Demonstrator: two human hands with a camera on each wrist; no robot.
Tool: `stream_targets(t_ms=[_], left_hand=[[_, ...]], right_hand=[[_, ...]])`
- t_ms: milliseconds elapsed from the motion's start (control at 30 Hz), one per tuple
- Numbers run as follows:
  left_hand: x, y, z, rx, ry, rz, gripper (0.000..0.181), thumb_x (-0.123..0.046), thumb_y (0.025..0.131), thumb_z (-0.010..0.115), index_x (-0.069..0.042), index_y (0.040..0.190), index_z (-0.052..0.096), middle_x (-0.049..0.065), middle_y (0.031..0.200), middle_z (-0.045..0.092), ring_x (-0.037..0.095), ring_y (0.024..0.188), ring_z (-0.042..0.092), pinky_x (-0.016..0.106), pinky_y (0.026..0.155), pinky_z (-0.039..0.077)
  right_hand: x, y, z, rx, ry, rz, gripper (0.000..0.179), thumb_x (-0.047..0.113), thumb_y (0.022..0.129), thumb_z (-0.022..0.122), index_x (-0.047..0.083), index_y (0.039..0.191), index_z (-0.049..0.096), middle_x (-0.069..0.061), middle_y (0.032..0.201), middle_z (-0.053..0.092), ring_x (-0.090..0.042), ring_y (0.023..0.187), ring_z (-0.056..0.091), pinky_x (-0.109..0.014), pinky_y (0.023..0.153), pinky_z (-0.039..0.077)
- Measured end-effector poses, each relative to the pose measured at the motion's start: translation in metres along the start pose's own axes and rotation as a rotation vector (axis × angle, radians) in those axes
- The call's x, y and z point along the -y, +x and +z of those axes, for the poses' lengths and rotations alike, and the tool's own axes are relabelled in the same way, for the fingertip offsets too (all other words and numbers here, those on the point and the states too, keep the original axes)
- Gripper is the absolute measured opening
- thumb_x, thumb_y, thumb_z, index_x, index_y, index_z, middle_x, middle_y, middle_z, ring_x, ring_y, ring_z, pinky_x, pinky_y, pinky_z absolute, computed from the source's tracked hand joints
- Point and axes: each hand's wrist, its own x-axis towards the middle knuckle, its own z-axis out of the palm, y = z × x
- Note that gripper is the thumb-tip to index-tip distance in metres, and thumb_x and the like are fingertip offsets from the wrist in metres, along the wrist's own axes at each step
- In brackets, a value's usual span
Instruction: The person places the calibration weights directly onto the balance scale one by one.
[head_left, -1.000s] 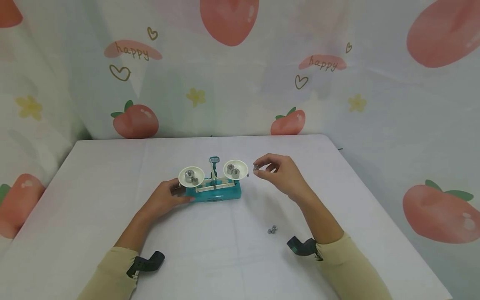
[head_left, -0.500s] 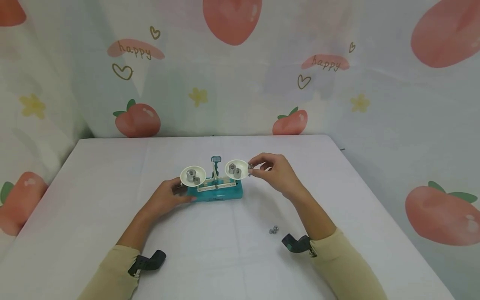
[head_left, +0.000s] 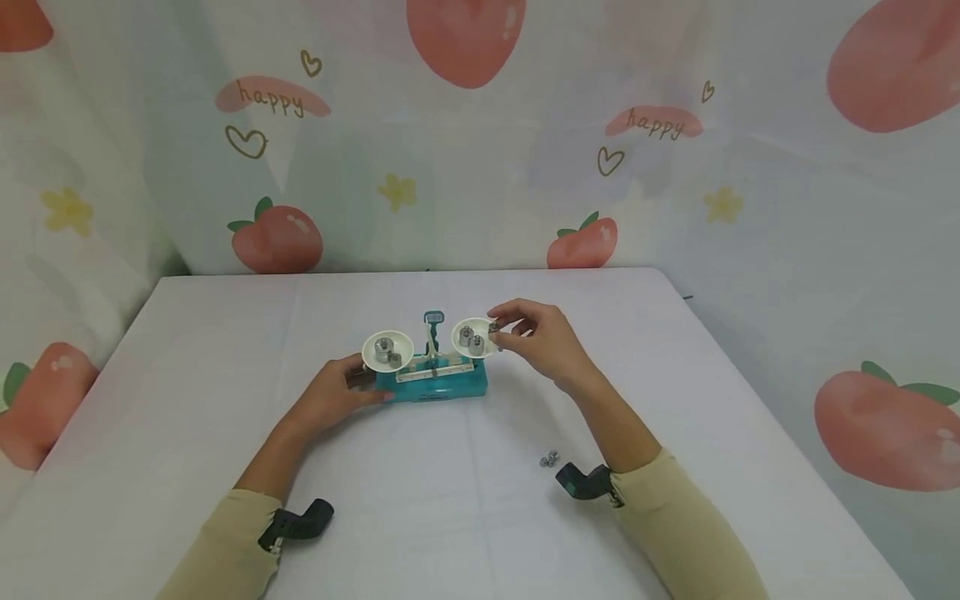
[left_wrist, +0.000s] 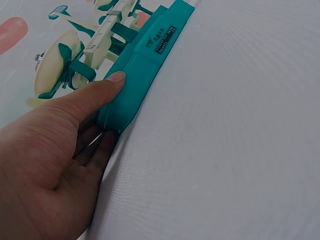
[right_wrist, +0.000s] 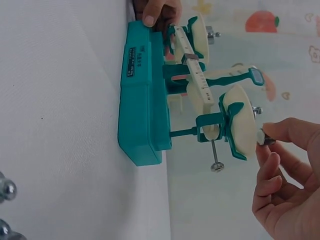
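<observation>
A teal balance scale (head_left: 442, 388) with two cream pans stands on the white table. My left hand (head_left: 334, 395) grips the left end of its base, thumb (left_wrist: 116, 78) on the front face and fingers round the end. Two metal weights (head_left: 384, 348) sit in the left pan (head_left: 403, 340), one larger than the other. The right pan (head_left: 465, 326) bears two more weights (head_left: 477, 343). Between thumb and fingertips my right hand (head_left: 547, 337) pinches another small metal weight (right_wrist: 268, 139), right at that pan's outer rim.
Several small metal weights (head_left: 550, 459) lie together on the table (head_left: 420, 500), close to the right wrist camera (head_left: 583, 482). A patterned cloth (head_left: 480, 167) hangs behind the table and along its sides. A threaded screw with a knob (right_wrist: 216, 166) sticks out below the right pan.
My right hand has moved left with the weight, from beside the right pan to its outer edge. The left hand keeps its grip on the base.
</observation>
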Motion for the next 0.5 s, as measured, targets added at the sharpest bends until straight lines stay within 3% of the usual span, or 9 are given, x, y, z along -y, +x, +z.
stream_targets(t_ms=[500], left_hand=[[-0.0002,0.0007,0.0007,-0.004,-0.002,-0.025,0.073,-0.018,0.083,0.090,-0.004,0.146,0.057,0.019,0.143,0.059,0.040,0.134,0.054,0.053,0.111,0.044]], right_hand=[[0.0032,0.0085,0.0028,0.029,-0.107,-0.035,0.021,0.015,0.096,0.076,0.016,0.116,0.079,0.000,0.108,0.071,-0.023,0.095,0.060,-0.035,0.067,0.055]])
